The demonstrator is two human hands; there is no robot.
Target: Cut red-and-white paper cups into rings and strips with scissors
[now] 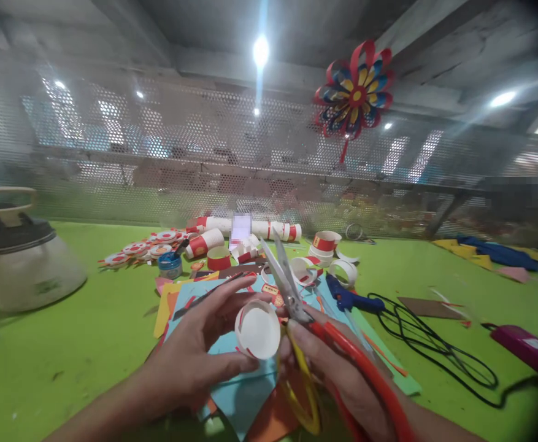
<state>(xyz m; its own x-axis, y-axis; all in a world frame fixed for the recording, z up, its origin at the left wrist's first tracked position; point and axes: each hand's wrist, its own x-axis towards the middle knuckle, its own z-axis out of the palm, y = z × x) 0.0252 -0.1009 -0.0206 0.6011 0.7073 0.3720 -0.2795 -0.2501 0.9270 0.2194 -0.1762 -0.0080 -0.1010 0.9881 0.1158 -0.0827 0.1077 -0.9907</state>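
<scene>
Left hand (195,341) holding a small white paper cup (258,331) at lower middle, right hand (332,366) gripping red-handled scissors (295,301), blades spread, pointing up, blue glue gun (352,300) right of middle.

On my feed I count one left hand (197,344) and one right hand (342,362), one pair of scissors (291,298), one cup (259,331), one yellow loop (309,422), one glue gun (349,299), one blue jar (170,267), one jug (34,267), one purple device (526,347), one hanging flower (358,95) and one bench (112,344). I make it at least four discs (135,249) and at least three paper rings (354,274); overlaps keep me from being exact. The coloured sheets (236,396) I cannot count.
</scene>
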